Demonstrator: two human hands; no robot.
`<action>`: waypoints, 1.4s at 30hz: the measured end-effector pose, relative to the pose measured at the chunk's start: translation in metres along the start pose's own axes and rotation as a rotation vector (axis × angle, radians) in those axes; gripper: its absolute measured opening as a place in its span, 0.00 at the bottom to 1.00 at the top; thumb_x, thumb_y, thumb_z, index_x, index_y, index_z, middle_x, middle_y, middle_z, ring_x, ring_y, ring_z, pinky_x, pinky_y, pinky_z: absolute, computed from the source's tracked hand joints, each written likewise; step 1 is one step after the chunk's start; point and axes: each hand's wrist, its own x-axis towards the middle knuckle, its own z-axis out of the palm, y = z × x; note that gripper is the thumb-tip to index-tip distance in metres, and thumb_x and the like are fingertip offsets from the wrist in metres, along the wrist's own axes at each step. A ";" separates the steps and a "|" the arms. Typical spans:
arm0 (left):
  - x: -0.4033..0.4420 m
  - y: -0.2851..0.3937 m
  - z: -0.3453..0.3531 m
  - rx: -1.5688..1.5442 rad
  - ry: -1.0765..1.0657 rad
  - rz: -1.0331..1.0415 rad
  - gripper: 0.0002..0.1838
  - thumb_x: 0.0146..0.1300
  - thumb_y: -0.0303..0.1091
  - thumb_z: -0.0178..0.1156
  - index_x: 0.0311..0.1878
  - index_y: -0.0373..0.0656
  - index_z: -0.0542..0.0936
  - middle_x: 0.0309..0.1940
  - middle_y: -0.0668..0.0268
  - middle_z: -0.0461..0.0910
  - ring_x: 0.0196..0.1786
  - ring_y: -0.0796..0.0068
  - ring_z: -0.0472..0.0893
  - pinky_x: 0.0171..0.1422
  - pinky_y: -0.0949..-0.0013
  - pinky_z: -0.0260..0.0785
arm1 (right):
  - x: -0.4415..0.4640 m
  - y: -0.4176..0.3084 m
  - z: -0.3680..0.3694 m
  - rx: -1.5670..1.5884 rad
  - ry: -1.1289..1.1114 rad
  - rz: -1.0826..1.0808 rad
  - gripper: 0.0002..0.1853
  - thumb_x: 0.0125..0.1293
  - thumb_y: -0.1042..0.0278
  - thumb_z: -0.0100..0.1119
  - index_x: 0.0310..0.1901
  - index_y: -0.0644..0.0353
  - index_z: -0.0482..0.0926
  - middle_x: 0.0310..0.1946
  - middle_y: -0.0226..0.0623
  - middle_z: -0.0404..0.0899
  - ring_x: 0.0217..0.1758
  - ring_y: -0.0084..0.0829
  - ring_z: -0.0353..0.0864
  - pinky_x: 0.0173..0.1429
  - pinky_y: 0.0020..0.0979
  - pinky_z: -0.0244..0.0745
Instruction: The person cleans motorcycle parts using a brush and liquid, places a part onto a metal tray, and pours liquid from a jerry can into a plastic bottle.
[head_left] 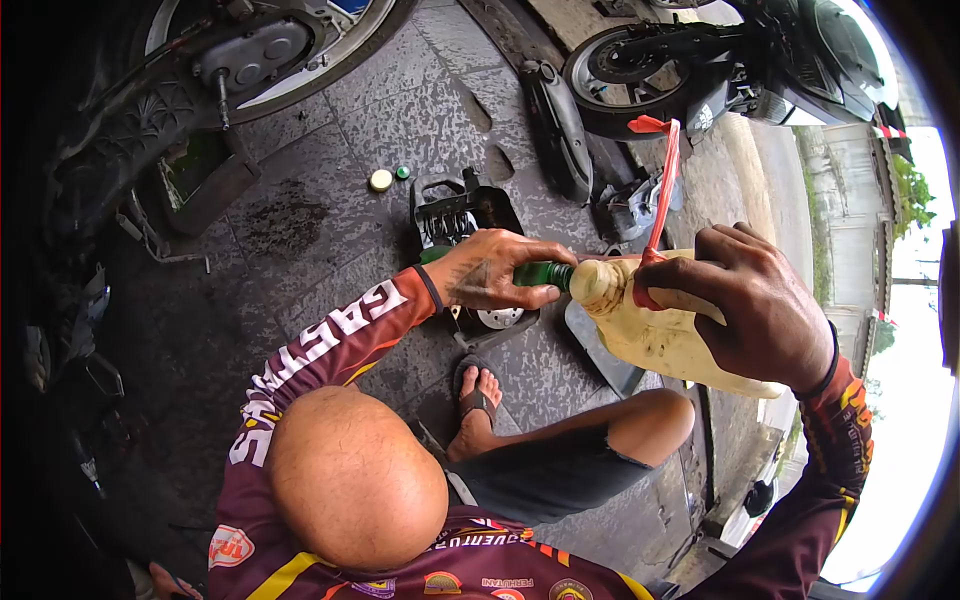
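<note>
My left hand [490, 270] is closed around a green bottle [545, 274], whose neck points right; most of its body is hidden under the hand. The bottle's mouth end meets the mouth of a yellowish plastic jug [650, 335], which is tipped on its side. My right hand [765, 300] grips the jug near its upper side, fingers curled over a red strip [665, 190] tied there. Whether liquid passes between the two, I cannot make out. On the floor beyond my left hand lie a cream cap [381, 180] and a small green cap [403, 172].
Below my hands an open black tool case [430, 190] rests on the wet-looking tiled floor [380, 120]. A motorcycle wheel [330, 70] stands at upper left, and another motorcycle [740, 60] at upper right. A long dark motorcycle part [557, 135] lies near it.
</note>
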 end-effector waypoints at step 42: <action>0.030 -0.036 0.018 -0.068 -0.070 0.017 0.25 0.58 0.42 0.65 0.60 0.48 0.81 0.50 0.59 0.86 0.52 0.59 0.86 0.59 0.62 0.76 | 0.002 0.032 0.023 0.072 -0.085 0.085 0.25 0.47 0.79 0.64 0.51 0.52 0.83 0.29 0.40 0.72 0.35 0.45 0.76 0.44 0.44 0.72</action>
